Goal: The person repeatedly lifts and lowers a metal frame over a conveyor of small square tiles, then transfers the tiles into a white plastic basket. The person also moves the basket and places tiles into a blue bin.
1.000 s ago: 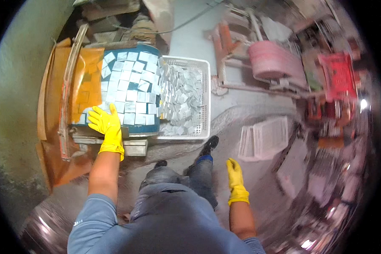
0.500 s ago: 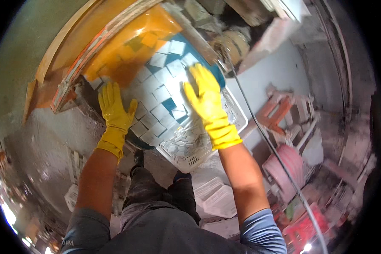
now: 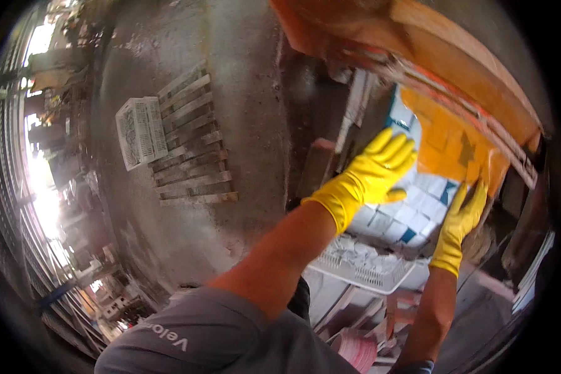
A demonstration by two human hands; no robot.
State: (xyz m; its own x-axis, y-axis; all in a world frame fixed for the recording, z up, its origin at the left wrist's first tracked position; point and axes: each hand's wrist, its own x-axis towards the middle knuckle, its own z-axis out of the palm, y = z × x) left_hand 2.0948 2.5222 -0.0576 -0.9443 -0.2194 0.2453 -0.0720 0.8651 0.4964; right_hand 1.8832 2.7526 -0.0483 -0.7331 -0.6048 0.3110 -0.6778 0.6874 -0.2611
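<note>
Pale square tiles (image 3: 394,225) lie close together on a blue-green surface (image 3: 447,192), which shows through a few gaps. A translucent orange sheet (image 3: 442,134) hangs over the far part of them. My left hand (image 3: 374,174), in a yellow rubber glove, is stretched flat above the left side of the tiles, its fingertips near the sheet's edge. My right hand (image 3: 460,225), gloved the same, has its fingers extended at the right edge of the tiles, by the sheet's lower corner. Both hands look to hold nothing. Whether the palms touch the tiles, I cannot tell.
Under the near edge stands a white plastic basket (image 3: 386,283) with broken pale pieces. To the left a slatted wooden pallet (image 3: 196,177) lies on the floor beside another white basket (image 3: 149,124). A worn orange-edged frame (image 3: 474,115) borders the far side. A pink ribbed object (image 3: 355,350) sits low.
The view has swung left, so the tiles now appear at the right and the pallet is in sight. My left hand has moved in over the tiles; my right hand is now beside the orange sheet.
</note>
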